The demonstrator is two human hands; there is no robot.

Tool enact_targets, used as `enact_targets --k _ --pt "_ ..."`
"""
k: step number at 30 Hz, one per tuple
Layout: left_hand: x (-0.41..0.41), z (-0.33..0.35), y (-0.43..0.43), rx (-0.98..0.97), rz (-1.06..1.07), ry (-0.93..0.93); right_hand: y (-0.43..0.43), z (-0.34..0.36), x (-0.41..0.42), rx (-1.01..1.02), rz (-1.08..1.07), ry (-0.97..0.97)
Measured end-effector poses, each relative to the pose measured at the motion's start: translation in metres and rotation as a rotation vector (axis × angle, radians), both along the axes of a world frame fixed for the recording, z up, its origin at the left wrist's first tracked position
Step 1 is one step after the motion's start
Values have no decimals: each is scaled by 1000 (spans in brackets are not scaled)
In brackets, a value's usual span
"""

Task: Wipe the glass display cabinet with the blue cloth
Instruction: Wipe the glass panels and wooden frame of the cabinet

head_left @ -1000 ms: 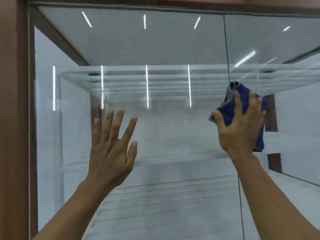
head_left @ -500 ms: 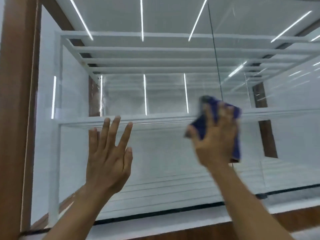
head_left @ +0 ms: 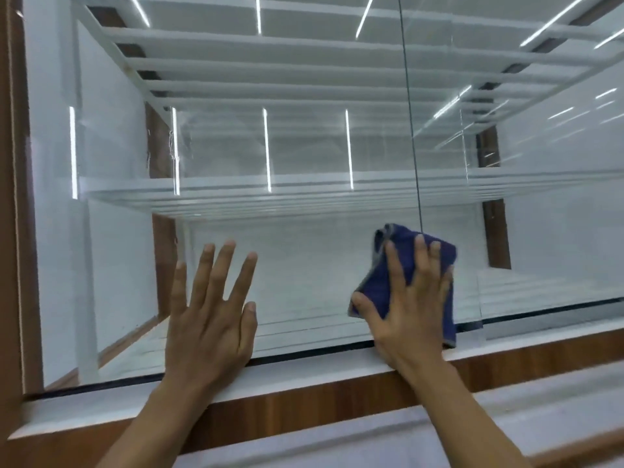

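The glass display cabinet (head_left: pixel 304 146) fills the view, with a wooden frame and glass shelves inside. My right hand (head_left: pixel 412 309) presses the folded blue cloth (head_left: pixel 381 285) flat against the front glass, low down near the bottom edge and just left of the vertical seam between two panes. My left hand (head_left: pixel 212 315) rests flat on the glass to the left, fingers spread, holding nothing; its heel sits at the bottom sill.
A white sill (head_left: pixel 304 369) with a wooden strip (head_left: pixel 337 396) below runs along the cabinet's bottom. The brown wooden frame (head_left: pixel 13 197) stands at the left edge. A glass shelf (head_left: pixel 270 194) crosses the inside at mid height. Light strips reflect in the panes.
Both hands have slid down the glass from the upper part to the bottom edge. The right hand carried the cloth down and slightly left across the pane. The view tilted down with them.
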State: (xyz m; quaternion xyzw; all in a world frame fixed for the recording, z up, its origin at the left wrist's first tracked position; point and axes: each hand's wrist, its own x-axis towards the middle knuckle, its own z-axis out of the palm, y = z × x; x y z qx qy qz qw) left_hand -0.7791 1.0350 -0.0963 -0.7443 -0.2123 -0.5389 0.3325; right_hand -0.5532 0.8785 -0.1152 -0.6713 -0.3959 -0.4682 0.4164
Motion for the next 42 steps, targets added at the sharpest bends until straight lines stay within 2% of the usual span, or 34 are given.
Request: enact_targets --k 3,5,7,10,12,16,24,29,35,38,42 --pt "-2 0 3 -1 18 7 47 -7 -79 -241 106 -356" --pt "-4 -1 3 -11 20 18 48 -9 -81 -286 109 -439" --pt "-5 -1 1 -31 13 22 26 -11 -43 -245 102 -405" --pt "-2 0 -2 -24 11 28 -21 -14 28 -108 80 -157" --pt "2 13 -4 -10 6 43 -32 9 48 -17 45 -53" --pt "14 91 -10 -28 -28 67 -13 124 37 24 65 -49" --pt "3 318 2 -57 10 32 0 386 32 36 30 -105" --pt "-35 432 19 -64 80 67 19 492 0 42 19 -124" --pt "-96 497 45 -72 182 137 41 512 -38 96 14 -53" --pt "-131 499 62 -58 235 197 61 510 -80 46 4 -19" --pt "-190 485 90 -38 215 124 118 509 -178 -75 -9 -98"
